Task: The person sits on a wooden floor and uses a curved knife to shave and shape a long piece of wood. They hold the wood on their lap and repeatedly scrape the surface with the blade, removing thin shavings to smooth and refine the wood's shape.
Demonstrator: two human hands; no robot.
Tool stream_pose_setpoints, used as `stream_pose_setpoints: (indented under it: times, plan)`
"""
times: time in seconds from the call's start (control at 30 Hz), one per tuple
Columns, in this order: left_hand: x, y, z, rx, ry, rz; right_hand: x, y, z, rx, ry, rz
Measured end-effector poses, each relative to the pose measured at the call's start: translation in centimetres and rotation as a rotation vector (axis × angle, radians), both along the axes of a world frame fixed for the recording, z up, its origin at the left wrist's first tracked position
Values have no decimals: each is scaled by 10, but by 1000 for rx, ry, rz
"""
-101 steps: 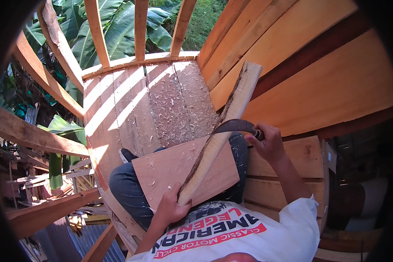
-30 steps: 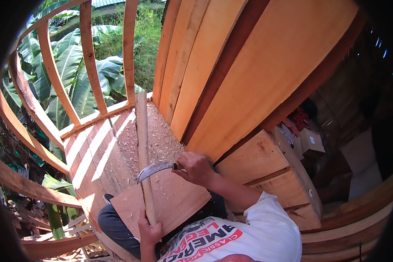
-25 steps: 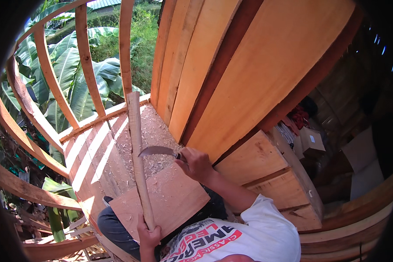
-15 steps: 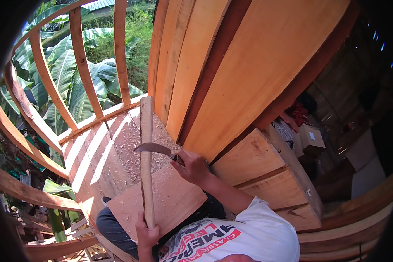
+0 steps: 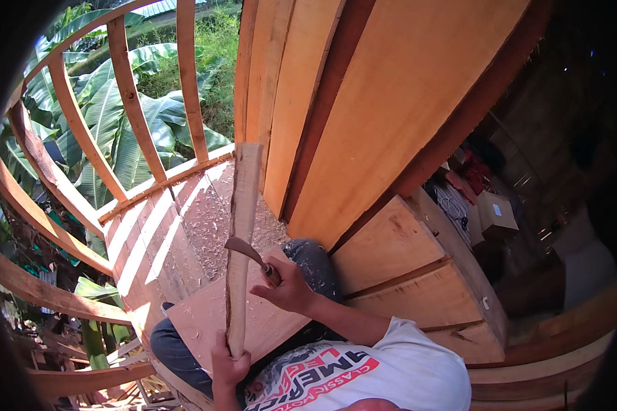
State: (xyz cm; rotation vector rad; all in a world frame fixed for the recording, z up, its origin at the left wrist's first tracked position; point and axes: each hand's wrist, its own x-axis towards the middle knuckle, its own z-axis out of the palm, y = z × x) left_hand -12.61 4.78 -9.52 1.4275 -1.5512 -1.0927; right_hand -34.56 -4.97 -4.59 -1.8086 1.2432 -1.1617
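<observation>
My left hand (image 5: pixel 230 366) is closed round the lower end of a long wooden strip (image 5: pixel 242 274), which stands up and away from me with a rough, dark left edge. In my right hand (image 5: pixel 286 286) is a curved knife (image 5: pixel 245 248), gripped by its wooden handle. Its dark blade lies across the strip, a little below the middle, with the tip near the rough edge. Beneath the strip a flat wooden board (image 5: pixel 197 316) rests over my lap, with a few shavings on it.
Wood shavings lie over the plank floor (image 5: pixel 144 264). Slatted railings (image 5: pixel 134 96) stand at the left, with banana leaves beyond. Tall wooden panels (image 5: pixel 404 89) rise ahead to the right, beside a low wooden step (image 5: pixel 391 243). A cardboard box (image 5: pixel 495 214) sits farther right.
My right hand has drawn the knife down along the strip, closer to me. The strip has turned, showing its rough edge and a wider face. My right knee now shows beside the board.
</observation>
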Motion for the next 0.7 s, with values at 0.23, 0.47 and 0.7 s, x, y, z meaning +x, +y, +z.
stream_pose_setpoints:
  times: [0.23, 0.47, 0.7]
  plan:
    - [-18, 5, 23, -149, -283, -116, 19, 19, -5, 314, -551, 3]
    - [22, -14, 95, -190, 19, -90, -10, 20, -6, 496, -610, -80]
    - [14, -28, 215, -693, 210, -178, 10, 40, -12, 496, -629, -90]
